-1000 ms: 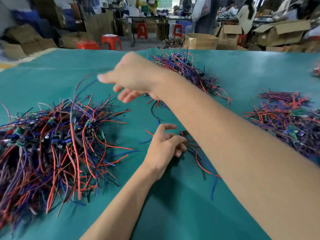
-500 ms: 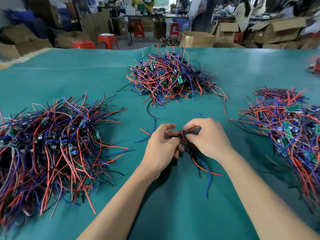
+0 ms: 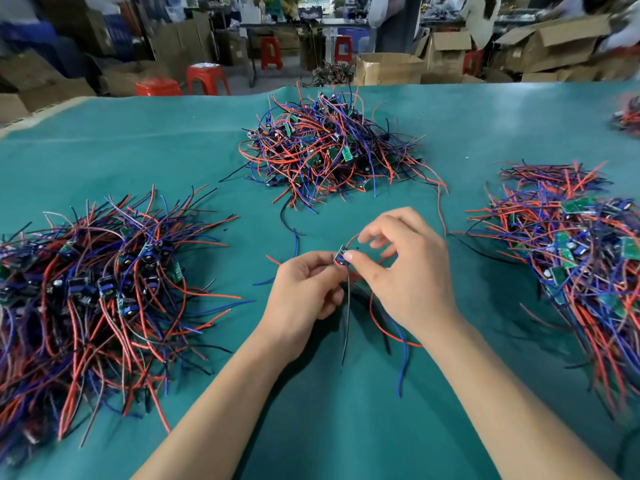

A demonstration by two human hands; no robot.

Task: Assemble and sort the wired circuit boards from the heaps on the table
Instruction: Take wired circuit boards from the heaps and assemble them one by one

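A small circuit board trailing red, blue and black wires (image 3: 341, 255) is pinched between the left hand (image 3: 304, 289) and right hand (image 3: 408, 271), fingertips clamped on it above the teal cloth-covered table (image 3: 346, 427) at centre. Three tangled heaps of wired boards surround it: left heap (image 3: 97, 289), far heap (image 3: 329, 147), right heap (image 3: 571, 258). Beyond the far edge, an open brown cardboard box (image 3: 389, 68) stands; its contents cannot be made out.
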